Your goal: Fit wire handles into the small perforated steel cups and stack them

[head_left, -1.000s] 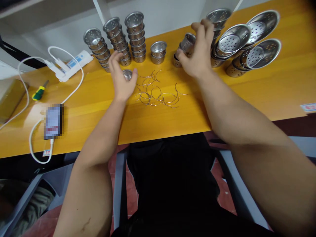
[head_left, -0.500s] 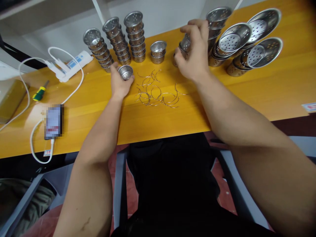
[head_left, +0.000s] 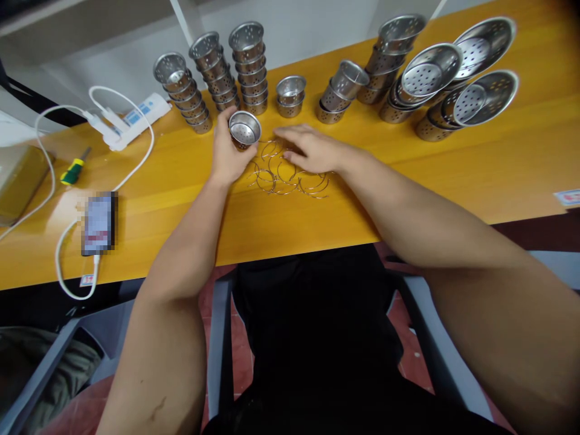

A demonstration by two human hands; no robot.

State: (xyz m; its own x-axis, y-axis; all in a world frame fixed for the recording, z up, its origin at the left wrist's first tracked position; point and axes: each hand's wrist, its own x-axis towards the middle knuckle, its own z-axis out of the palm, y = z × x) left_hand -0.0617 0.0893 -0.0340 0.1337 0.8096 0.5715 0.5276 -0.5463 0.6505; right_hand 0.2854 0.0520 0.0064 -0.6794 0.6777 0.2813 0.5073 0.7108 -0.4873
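My left hand [head_left: 230,151] is closed around a small perforated metal cup [head_left: 245,128], its mouth facing up toward me. To its right, my right hand [head_left: 312,148] reaches in with fingers stretched out and nothing seen in them. Thin curved metal wires [head_left: 285,172] lie in a loose pile on the table under and in front of that hand, which covers some of them. Behind both hands stands a short stack of similar cups [head_left: 290,96]. A tilted stack of cups [head_left: 343,90] leans farther right.
Tall cup stacks [head_left: 248,66] stand at the back left. More stacks with wide-mouthed perforated cups [head_left: 487,96] are at the right. A power strip [head_left: 138,121], a screwdriver [head_left: 75,169] and a phone [head_left: 98,223] on a white cable lie on the left side of the table.
My right hand has left the tilted cup stack and moved left and nearer, over the wires. My left hand has shifted slightly right with the cup, which now shows more fully.
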